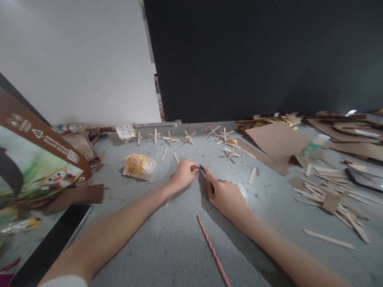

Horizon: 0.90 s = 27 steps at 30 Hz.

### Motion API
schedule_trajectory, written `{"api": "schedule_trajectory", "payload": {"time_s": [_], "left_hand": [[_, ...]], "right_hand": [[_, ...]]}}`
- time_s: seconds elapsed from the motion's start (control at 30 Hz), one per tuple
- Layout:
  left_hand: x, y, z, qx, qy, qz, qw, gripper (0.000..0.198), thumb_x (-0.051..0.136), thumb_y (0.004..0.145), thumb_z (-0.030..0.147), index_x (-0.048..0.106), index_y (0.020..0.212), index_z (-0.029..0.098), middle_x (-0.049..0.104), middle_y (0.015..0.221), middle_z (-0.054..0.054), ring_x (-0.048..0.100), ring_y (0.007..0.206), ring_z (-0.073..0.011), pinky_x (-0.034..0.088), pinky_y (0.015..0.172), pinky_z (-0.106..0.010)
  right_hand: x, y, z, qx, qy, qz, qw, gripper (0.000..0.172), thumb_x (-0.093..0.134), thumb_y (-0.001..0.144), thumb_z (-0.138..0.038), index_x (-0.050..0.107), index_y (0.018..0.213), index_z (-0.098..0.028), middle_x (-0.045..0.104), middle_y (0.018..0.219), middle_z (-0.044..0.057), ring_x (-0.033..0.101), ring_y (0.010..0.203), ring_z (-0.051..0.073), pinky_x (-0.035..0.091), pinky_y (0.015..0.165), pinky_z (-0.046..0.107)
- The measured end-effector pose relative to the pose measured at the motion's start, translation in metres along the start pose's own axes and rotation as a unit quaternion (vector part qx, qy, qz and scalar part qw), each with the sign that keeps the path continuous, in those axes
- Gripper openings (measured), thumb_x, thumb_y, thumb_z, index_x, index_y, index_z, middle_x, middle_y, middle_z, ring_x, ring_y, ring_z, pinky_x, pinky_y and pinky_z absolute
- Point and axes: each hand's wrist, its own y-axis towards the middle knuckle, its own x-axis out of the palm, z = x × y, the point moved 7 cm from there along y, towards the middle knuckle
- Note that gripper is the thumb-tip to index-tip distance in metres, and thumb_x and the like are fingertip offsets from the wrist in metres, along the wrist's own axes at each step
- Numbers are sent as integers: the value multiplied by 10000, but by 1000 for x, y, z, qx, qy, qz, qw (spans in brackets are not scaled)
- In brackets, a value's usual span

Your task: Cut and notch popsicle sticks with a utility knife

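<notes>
My left hand (184,174) rests near the table's middle, its thumb and fingers pinched together; what is between them is too small to make out. My right hand (229,196) has its index finger stretched to a small dark object (202,170) between the two hands, its other fingers curled under. Beside my left hand lie a loose craft stick (176,158) and another stick (168,200), partly under the wrist. Behind the hands stand several crossed craft-stick pieces, such as one star-shaped piece (189,137). A pink twisted pencil-like rod (213,249) lies in front of my right hand.
Loose craft sticks (326,187) are heaped at right near a dark phone (366,179), a glue stick (314,145) and brown cardboard (272,139). On the left are a yellow snack packet (139,166), a large phone (50,245) and a printed box (38,151). Upright panels close the back.
</notes>
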Motion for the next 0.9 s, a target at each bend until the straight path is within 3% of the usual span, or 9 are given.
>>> {"api": "schedule_trajectory", "payload": {"time_s": [0.3,0.57,0.9], "left_hand": [[0,-2,1,-12,-2,1,1000,133,720,927,126,841,937,179,808,946,-96,737,903,-232,549,873,-353],[0,1,0,-15,-20,0,1000,118,749,900,117,846,927,178,807,930,-92,738,876,-224,544,860,-335],[3,4,-2,-7,-35,4,999,127,744,882,86,842,888,167,789,891,-93,729,828,-221,538,812,-335]], "right_hand": [[5,-17,-4,9,-9,-4,1000,652,476,1026,-179,394,1670,-234,818,938,105,786,766,229,494,611,277],[9,-12,3,-6,-16,-20,1000,598,418,1076,-205,384,1671,-239,824,973,117,799,814,260,490,620,297],[11,-7,-2,-26,-46,-46,998,744,537,988,-171,314,1698,-153,805,934,169,797,838,307,515,651,314]]}}
